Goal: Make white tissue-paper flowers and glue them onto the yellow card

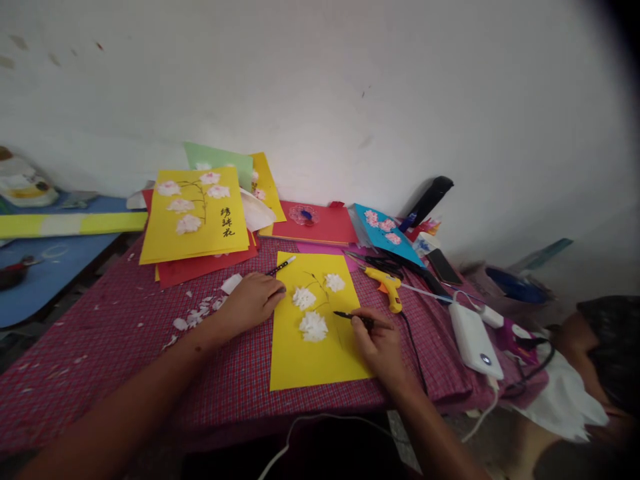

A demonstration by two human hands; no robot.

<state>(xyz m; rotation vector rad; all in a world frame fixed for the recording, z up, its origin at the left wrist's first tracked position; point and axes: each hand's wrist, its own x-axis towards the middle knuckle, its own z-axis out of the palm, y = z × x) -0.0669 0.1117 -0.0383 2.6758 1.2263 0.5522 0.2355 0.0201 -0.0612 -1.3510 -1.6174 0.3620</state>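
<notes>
My right hand (383, 343) is closed round a black brush pen (353, 316), its tip pointing left over a sheet of yellow paper (300, 370). On that sheet are three white paper flowers (313, 326) and a thin drawn branch (320, 287). My left hand (255, 301) lies at the sheet's left edge, its fingers stretched onto the paper. Just beyond those fingers is a black pencil-like stick with a white end (285, 263), its lower part hidden by the hand. White paper petals (195, 316) are scattered beside my left forearm.
A finished yellow flower card (200, 233) tops a stack at the back left. A yellow glue gun (387, 287), black scissors (375, 260), a blue card (400, 243), a phone (444, 267) and a white power bank (475, 340) with cables lie right. Another person sits at far right.
</notes>
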